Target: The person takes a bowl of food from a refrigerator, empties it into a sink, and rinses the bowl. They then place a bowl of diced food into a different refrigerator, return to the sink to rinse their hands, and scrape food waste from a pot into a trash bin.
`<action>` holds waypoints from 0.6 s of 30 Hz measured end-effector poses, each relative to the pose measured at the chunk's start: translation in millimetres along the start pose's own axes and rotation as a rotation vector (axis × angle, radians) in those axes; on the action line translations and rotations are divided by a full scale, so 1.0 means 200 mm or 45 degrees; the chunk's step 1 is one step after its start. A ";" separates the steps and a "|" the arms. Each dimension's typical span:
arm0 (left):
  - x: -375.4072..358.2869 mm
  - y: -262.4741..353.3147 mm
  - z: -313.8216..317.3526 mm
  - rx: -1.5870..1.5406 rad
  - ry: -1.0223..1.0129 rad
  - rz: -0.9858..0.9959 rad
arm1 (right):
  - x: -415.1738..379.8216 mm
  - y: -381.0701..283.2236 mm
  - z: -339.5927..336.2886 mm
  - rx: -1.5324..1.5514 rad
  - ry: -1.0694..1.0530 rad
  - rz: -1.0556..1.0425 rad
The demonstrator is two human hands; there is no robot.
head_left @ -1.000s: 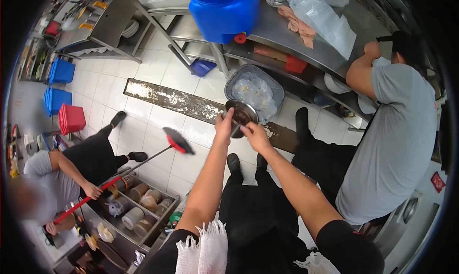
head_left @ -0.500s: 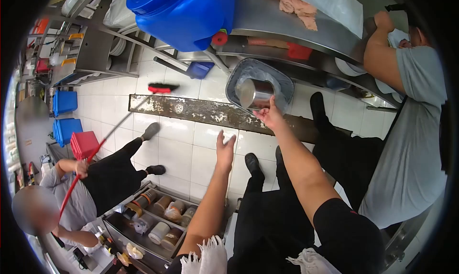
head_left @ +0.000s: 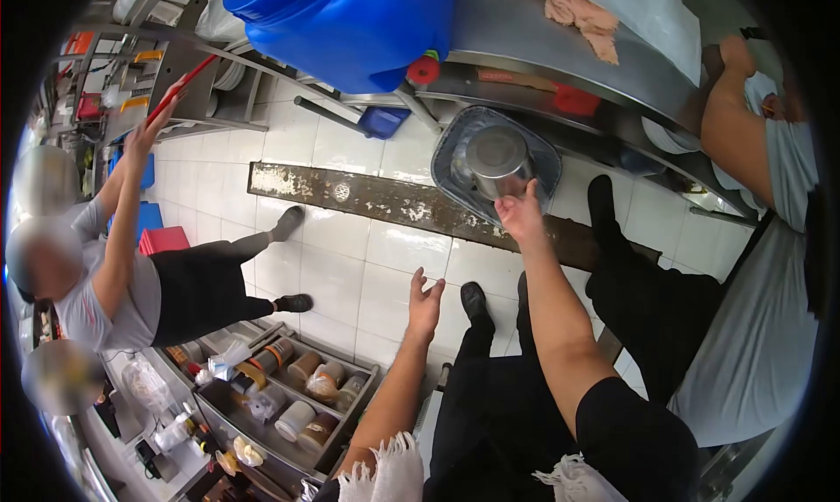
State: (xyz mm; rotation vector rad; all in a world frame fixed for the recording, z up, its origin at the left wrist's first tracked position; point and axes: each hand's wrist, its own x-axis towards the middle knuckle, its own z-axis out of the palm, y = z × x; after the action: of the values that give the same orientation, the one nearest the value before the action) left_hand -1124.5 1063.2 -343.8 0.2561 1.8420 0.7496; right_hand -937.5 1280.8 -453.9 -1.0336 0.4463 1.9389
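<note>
Over a lined waste bin (head_left: 444, 170), my right hand (head_left: 522, 215) has its fingers on a round metal container (head_left: 502, 156). The container is tilted, with its flat round end toward the camera; its other end is hidden. My left hand (head_left: 423, 301) is held in the air above the tiled floor, with its fingers apart and nothing in it. Beneath the bin's near side runs a worn dark plank (head_left: 385, 201) on the floor.
A big blue plastic container (head_left: 341, 29) stands on the steel counter (head_left: 490, 21). At left, a co-worker (head_left: 114, 283) raises a red pole (head_left: 179, 91). Another person (head_left: 744, 309) stands at right. An open drawer (head_left: 254, 432) holds several jars.
The metal container has turned, its flat end now facing up toward the camera. My left hand is slightly lower in view. The left co-worker has lifted the red pole, and its brush is no longer visible.
</note>
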 end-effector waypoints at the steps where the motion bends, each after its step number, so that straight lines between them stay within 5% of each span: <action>1: 0.00 0.01 0.00 0.012 0.004 -0.001 | -0.01 -0.01 0.01 -0.002 -0.028 0.003; 6: 0.03 0.01 -0.01 0.049 -0.014 0.090 | -0.01 -0.03 -0.01 0.127 -0.323 0.042; 18: 0.06 0.21 0.15 0.062 -0.169 0.385 | -0.04 -0.03 0.10 -0.002 -0.200 0.034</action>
State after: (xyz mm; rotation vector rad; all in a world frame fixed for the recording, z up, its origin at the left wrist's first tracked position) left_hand -1109.3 1114.1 -334.0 0.6123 1.7164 0.8727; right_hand -939.5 1293.4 -435.6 -0.8721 0.3717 2.0268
